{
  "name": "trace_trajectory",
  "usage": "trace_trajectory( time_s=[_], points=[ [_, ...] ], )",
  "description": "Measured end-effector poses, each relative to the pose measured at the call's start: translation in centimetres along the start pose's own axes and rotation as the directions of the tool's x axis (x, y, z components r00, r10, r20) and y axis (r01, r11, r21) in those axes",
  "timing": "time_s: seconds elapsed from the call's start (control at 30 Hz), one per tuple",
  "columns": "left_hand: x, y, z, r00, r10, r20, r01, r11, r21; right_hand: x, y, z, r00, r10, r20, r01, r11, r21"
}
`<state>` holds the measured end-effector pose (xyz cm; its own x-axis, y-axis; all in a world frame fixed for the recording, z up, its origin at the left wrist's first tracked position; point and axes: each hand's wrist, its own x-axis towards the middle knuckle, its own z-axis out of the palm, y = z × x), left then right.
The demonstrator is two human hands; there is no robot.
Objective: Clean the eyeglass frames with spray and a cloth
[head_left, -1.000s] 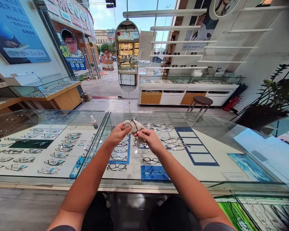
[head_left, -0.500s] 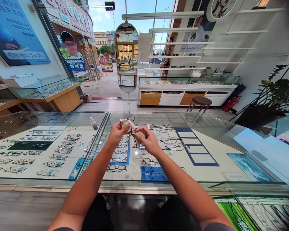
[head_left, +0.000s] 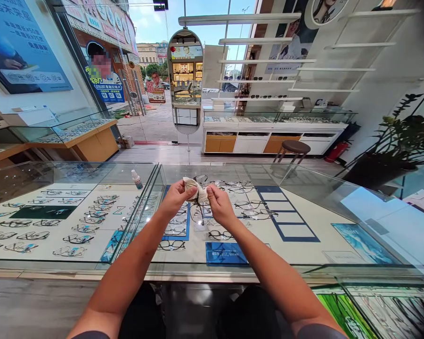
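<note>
A cream cleaning cloth (head_left: pixel 199 194) is bunched between my two hands above the glass counter. My left hand (head_left: pixel 178 197) pinches its left part, thumb on top. Closed at the cloth's right edge is my right hand (head_left: pixel 219 203), its fingers curled; whether it also grips the frame there is hard to see. A pair of eyeglasses (head_left: pixel 200 179) is partly wrapped in the cloth, with thin dark parts showing above and below it. The lenses are mostly hidden by cloth and fingers.
Rows of eyeglasses (head_left: pixel 79 239) lie inside the glass display counter (head_left: pixel 289 256) below my hands. A small spray bottle (head_left: pixel 136 179) stands on the left. Beyond are an oval mirror (head_left: pixel 185 80), a brown stool (head_left: pixel 295 147) and a potted plant (head_left: pixel 385 155).
The cloth and left hand have shifted slightly right. My right hand has turned and closed more, and the cloth that hung below it is now gathered up between the hands.
</note>
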<state>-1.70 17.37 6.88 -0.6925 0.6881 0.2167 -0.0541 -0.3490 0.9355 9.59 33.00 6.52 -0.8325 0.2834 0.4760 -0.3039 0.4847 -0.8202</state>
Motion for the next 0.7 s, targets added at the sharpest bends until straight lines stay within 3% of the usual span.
trace_trajectory(
  time_s=[0.2,0.3,0.37,0.43,0.53,0.7],
  points=[
    [0.0,0.0,0.2,0.999,-0.002,0.04,0.001,1.0,0.017,0.1,0.4,0.1,0.999,0.031,-0.024,-0.03,0.998,0.054],
    [0.0,0.2,0.2,0.999,0.03,-0.013,-0.029,0.999,0.041,0.1,0.1,0.0,0.994,0.036,-0.102,-0.031,0.998,0.051],
    [0.0,0.4,0.1,0.991,0.091,-0.095,-0.083,0.993,0.086,0.0,-0.4,-0.1,0.967,-0.051,-0.25,0.046,0.999,-0.025],
    [0.0,0.6,0.0,0.976,0.16,-0.15,-0.136,0.978,0.159,-0.2,-1.1,-0.2,0.929,-0.178,-0.324,0.141,0.981,-0.134],
    [-0.2,0.8,0.2,0.97,0.214,-0.118,-0.185,0.957,0.223,-0.6,-1.6,-0.1,0.934,-0.27,-0.233,0.213,0.946,-0.244],
    [-0.5,0.9,1.1,0.975,0.217,-0.044,-0.208,0.965,0.157,-0.6,-1.0,0.1,0.943,-0.269,-0.195,0.201,0.929,-0.312]
  ],
)
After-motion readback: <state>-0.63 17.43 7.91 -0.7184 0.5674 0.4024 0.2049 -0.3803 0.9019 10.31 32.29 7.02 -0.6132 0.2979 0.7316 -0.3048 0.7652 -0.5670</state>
